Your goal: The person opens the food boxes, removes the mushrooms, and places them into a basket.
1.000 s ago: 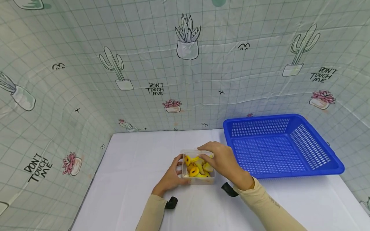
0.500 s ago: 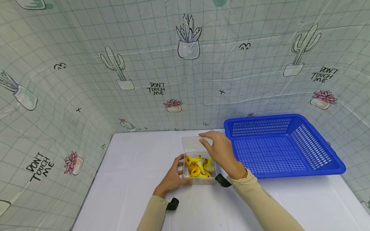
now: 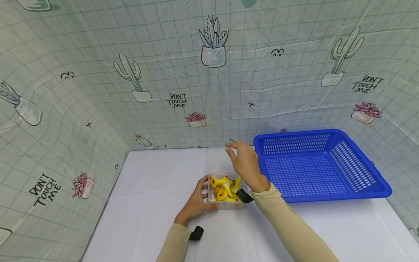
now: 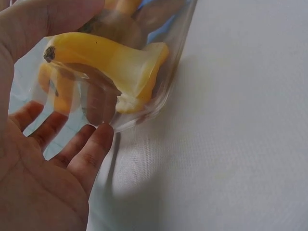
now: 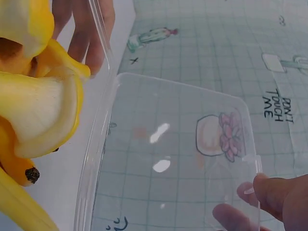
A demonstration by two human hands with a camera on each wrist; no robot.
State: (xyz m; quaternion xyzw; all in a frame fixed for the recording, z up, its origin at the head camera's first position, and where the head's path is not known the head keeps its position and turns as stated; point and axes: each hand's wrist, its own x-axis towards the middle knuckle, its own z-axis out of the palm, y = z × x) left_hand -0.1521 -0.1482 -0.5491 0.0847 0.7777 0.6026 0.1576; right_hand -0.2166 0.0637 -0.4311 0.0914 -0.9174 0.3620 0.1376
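Note:
A clear plastic box point(image 3: 229, 206) on the white table holds several yellow curved pieces point(image 3: 226, 183) with flared pale ends and dark tips. My left hand point(image 3: 195, 204) grips the box at its left side, thumb at the front wall. Through the clear wall in the left wrist view, one yellow piece point(image 4: 103, 55) lies near the fingers. My right hand point(image 3: 245, 162) pinches the free edge of the hinged clear lid point(image 5: 168, 130), which stands raised behind the box. In the right wrist view the thumb point(image 5: 269, 192) is on one side of the lid, fingers behind it.
A blue perforated basket point(image 3: 314, 171) stands on the right side of the table. Behind the table hangs a grid-patterned cloth point(image 3: 170, 65) with cactus drawings. Black wrist mounts point(image 3: 196, 233) show by both sleeves.
My right hand has lifted the lid from low over the box and swung it up and back. My left hand has kept its hold on the box.

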